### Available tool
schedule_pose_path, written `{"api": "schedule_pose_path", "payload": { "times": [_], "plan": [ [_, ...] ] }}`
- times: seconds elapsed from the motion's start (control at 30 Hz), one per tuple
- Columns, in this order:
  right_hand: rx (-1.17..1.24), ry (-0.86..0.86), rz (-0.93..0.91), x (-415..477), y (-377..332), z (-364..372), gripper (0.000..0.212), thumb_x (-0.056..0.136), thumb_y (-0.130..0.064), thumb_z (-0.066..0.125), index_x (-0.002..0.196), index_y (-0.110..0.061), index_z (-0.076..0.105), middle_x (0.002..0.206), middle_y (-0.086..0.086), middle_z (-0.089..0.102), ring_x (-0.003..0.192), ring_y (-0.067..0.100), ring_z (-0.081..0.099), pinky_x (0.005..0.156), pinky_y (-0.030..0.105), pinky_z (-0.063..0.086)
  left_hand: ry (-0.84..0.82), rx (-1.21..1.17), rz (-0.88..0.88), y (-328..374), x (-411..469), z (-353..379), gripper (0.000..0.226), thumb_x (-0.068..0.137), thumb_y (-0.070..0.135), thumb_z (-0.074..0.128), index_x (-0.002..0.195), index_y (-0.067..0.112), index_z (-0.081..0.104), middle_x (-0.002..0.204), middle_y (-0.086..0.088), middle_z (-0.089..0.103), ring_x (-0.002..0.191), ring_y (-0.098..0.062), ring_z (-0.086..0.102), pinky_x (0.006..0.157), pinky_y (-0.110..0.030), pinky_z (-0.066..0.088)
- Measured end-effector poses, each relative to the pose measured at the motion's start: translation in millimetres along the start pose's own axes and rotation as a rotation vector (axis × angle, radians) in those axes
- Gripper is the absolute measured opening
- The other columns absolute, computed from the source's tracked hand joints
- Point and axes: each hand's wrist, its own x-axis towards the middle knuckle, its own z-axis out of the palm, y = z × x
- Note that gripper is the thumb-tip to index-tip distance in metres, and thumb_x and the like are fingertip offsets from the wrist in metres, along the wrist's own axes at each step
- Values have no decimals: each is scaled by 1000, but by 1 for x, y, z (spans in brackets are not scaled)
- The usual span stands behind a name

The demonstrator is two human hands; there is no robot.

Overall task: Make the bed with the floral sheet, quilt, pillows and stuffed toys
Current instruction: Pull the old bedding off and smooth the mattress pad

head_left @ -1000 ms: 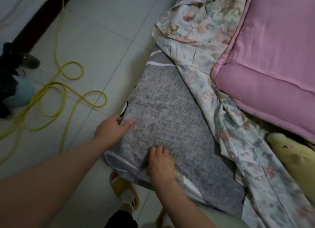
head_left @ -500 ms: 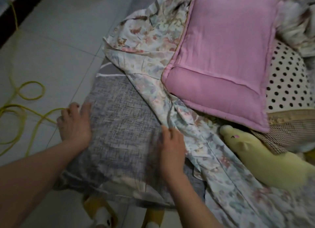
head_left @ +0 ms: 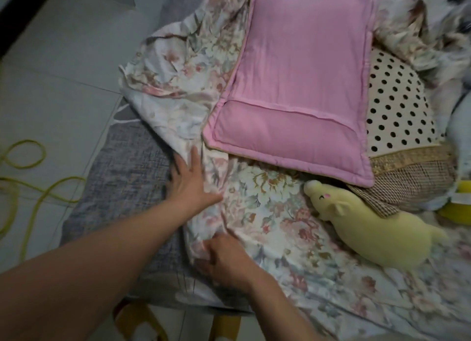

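The rumpled floral sheet (head_left: 267, 200) lies under and below the square pink pillow (head_left: 300, 85), its edge bunched over the coarse grey mattress (head_left: 127, 182). Below the pillow's left corner the left hand (head_left: 190, 185) presses flat on the sheet, fingers straight and spread; lower still the right hand (head_left: 224, 261) curls round a fold of it. A soft yellow toy (head_left: 369, 228) lies below the pillow's right corner.

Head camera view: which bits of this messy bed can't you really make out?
All in the head view:
- Polka-dot pillow: its left part is hidden under the pink pillow.
- Right hand: fingertips are buried in a fold of the floral sheet.
- Yellow object at the right edge: cut off by the frame.
- Top right corner: grey-white heap, too blurred to name.
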Motion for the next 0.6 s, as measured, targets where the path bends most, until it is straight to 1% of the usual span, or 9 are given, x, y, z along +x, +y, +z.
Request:
{"api": "schedule_pose_path", "payload": {
  "times": [0.1,0.17,0.23,0.3,0.37,0.43,0.47,0.53,0.6],
  "plan": [
    [-34,-131,-54,-9,-9,5,37,92,-26,63,63,-14,44,64,3,35,74,31,44,62,32,25,150,354,135,-9,-8,3,106,86,59,58,150,31,-22,152,-21,-34,143,-42,-23,115,-59,9],
    [-124,-223,-64,-9,-18,11,23,94,-24,60,84,-3,65,76,15,52,89,37,55,68,30,29,78,359,173,-20,-14,16,84,96,42,50,152,39,-13,158,-15,-21,144,-42,13,105,-49,36],
    [-222,-300,-10,-11,-26,16,31,96,-23,56,109,4,66,105,25,61,103,39,57,77,35,39,21,339,126,-30,-25,25,63,102,34,41,153,40,5,153,-13,15,114,-35,53,88,-42,50],
    [-248,-256,31,-14,-26,25,32,94,-22,57,114,1,66,116,23,59,112,39,54,94,40,45,48,347,33,-42,-37,24,53,98,31,45,147,31,22,138,-10,38,106,-30,59,85,-39,50],
    [-268,72,-13,-12,-16,33,24,84,-23,62,100,-11,74,117,16,60,117,36,48,102,46,43,35,326,-147,-64,-42,19,57,87,34,57,136,19,32,134,-11,43,117,-31,52,91,-39,47],
    [-215,356,68,-9,-3,37,22,75,-30,62,92,-22,75,135,13,52,133,38,38,109,50,38,-19,359,-375,-88,-47,12,78,76,50,66,136,10,35,138,-15,36,129,-34,37,102,-43,40],
    [-161,396,110,-9,0,37,24,78,-30,60,99,-23,71,144,12,44,138,38,33,111,49,34,-64,379,-471,-97,-49,7,89,72,57,67,139,8,34,142,-16,30,133,-36,30,105,-47,37],
    [40,248,156,-6,3,39,28,86,-24,54,114,-22,58,140,9,47,129,33,43,104,40,41,-56,437,-549,-103,-52,1,83,82,53,59,146,10,29,153,-20,12,141,-43,12,109,-61,27],
    [221,141,167,-2,2,46,32,87,-26,55,118,-26,48,121,5,60,108,29,57,86,37,49,94,610,-316,-101,-54,-5,64,94,34,46,152,17,23,159,-24,-9,142,-48,-13,108,-72,9]
  ]
}}
